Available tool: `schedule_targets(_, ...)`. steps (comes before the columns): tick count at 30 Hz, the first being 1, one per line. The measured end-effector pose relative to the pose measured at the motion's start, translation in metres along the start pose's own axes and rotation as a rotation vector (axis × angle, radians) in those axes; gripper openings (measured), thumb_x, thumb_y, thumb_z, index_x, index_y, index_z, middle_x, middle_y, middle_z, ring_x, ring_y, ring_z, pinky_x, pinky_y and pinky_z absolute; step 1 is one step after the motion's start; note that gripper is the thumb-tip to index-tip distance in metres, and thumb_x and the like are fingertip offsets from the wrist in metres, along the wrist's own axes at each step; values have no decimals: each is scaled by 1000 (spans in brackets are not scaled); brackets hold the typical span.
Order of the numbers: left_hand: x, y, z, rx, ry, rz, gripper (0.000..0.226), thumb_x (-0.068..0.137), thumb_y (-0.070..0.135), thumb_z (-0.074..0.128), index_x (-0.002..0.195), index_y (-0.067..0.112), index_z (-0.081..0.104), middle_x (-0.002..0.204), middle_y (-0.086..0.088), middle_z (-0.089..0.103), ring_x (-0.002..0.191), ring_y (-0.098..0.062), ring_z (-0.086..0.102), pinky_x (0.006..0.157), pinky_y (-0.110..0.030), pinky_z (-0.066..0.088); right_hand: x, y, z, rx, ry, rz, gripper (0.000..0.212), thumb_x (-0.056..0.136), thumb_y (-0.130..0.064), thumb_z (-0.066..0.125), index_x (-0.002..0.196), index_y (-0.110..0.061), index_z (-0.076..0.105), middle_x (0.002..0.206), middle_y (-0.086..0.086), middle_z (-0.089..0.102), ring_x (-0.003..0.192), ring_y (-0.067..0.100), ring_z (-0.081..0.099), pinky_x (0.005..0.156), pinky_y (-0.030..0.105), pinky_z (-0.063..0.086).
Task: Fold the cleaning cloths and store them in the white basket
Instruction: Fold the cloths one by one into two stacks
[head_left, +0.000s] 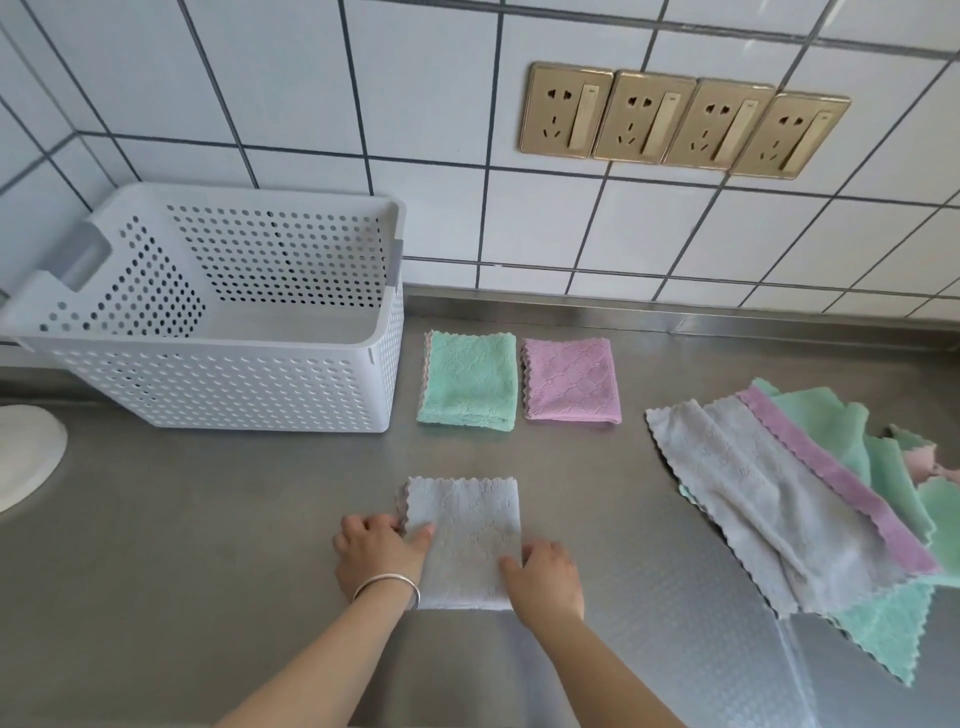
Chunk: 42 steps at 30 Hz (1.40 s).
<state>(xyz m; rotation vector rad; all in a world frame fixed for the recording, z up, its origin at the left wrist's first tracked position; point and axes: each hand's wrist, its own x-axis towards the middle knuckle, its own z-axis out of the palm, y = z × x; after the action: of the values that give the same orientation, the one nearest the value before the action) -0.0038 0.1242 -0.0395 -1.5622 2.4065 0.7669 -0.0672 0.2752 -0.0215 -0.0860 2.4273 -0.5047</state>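
— Both hands, left hand (382, 545) and right hand (545, 574), were laid flat on the folded grey cloth (465, 540) near the tabletop's front edge.
— Unfolding could be caused by careless lifting toward the white basket (223, 384).

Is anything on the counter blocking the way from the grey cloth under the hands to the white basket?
Nothing visible: bare counter lies between the grey cloth and the white basket, whose top is open.
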Motion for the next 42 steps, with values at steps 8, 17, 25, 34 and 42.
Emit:
schedule_targets(8,-1,53,-21,-492,-70,30,25,85,34,57,80,12,47,82,-10,57,83,-31,55,71,-33,40,23,-1,-38,536,-36,16,8,85,-24,55,87,-17,54,83,-4,56,75,12,52,55,19,38)
schedule_targets(17,32,209,-39,-530,-136,495,65,84,15,59,141,32,32,135,1,48,120,-18,48,96,-23,36,119,-19,-160,740,239,-67,16,90,-25,57,99,-12,55,91,-1,58,86,18,55,68,25,42)
schedule_targets(25,85,256,18,-94,-282,479,86,80,20,65,147,20,12,145,-9,29,131,-24,36,102,-26,31,199,0,-165,669,261,77,32,90,-29,57,113,-7,58,98,2,61,84,16,52,73,24,37)
schedule_targets(34,82,254,29,192,-80,580,75,77,19,67,139,12,27,146,-13,20,125,-32,36,103,-34,37,193,4,-155,502,342,41,38,84,-26,63,116,-12,48,99,0,54,89,20,54,74,31,45)
schedule_targets(42,25,253,34,372,131,1102,57,48,16,84,101,11,65,118,-19,58,96,-41,60,70,-43,57,88,147,-110,41,818,-68,15,75,-24,53,77,-11,60,75,4,59,70,30,57,61,35,48)
